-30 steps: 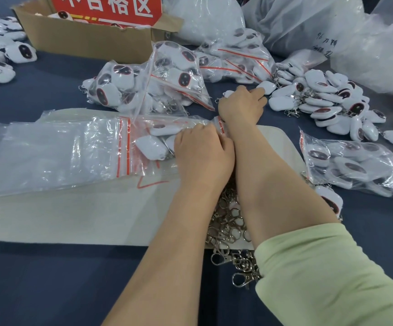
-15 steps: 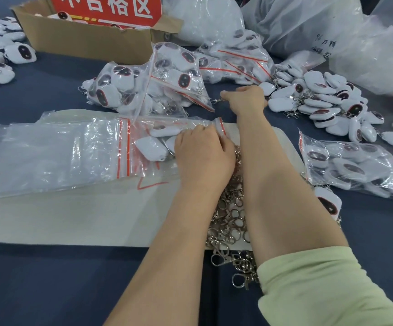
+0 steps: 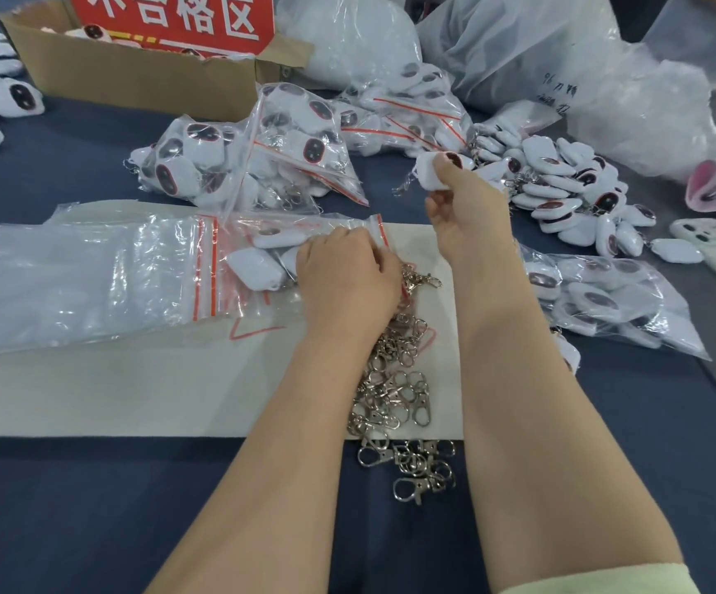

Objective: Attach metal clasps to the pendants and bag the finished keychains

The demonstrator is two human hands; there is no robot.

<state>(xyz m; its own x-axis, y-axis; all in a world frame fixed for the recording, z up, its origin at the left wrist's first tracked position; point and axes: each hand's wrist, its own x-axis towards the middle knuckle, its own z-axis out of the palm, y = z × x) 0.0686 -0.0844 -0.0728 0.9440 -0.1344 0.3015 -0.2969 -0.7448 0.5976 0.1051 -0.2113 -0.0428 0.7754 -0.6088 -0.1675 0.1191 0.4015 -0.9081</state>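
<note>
- Pinning the mouth of the zip bag (image 3: 287, 222) with the left hand (image 3: 347, 276), fingers curled onto thin film by the red seal (image 3: 380, 231); sits at 9 o'clock of that hand, white pendants inside. Likely limp, slippery and nearly weightless, so best taken at the stiffer seal strip.
- Sprawling from 3 to 6 o'clock of the left hand, between the forearms: clasp pile (image 3: 395, 379). Probably hard, light and quick to tangle, so better lifted singly by the loop. Partly hidden under the left hand and wrist.
- Pinching a white pendant (image 3: 431, 171) between thumb and fingertips of the right hand (image 3: 463, 199), at 1 o'clock of the left hand, apart from the bag mouth. Looks rigid, smooth and light; fine to hold by its edges.
- Impossible to tell, for the blur, if already fitted with a clasp; showing only a thin chain (image 3: 403, 187) at its 7 o'clock.
</note>
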